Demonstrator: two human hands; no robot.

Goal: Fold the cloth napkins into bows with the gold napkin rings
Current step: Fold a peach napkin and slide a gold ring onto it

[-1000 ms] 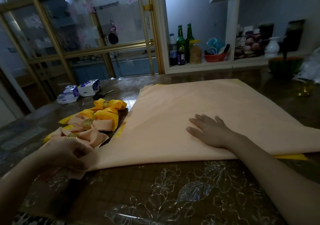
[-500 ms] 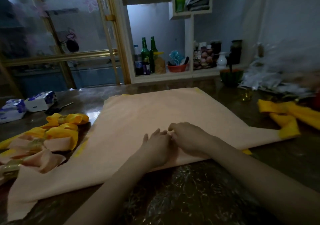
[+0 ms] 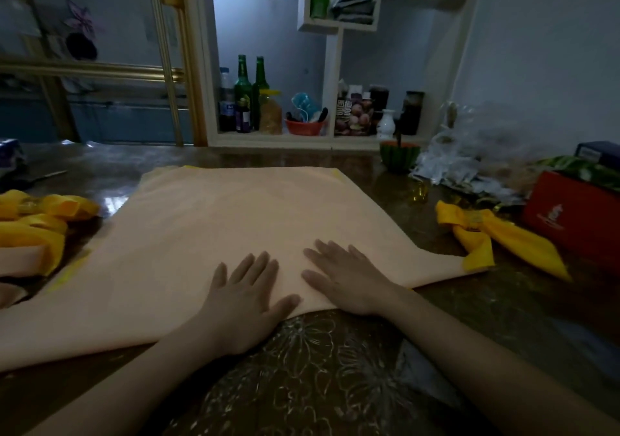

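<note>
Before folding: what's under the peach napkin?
A yellow layer peeks out at far corners of the peach napkin; the rest is covered. Left hand and right hand press it flat.

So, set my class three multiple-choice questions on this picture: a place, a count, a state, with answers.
1. Where does the long-tailed yellow bow lie? A between the peach napkin and the red box; B on a chair; C on the floor.
2. How many green bottles stand on the shelf? A one; B two; C four.
3. The peach napkin is: A rolled up; B tied in a ring; C spread flat under the left hand and right hand.
Answers: 1 A, it lies between them; 2 B, two stand side by side; 3 C, open palms press it flat.
</note>
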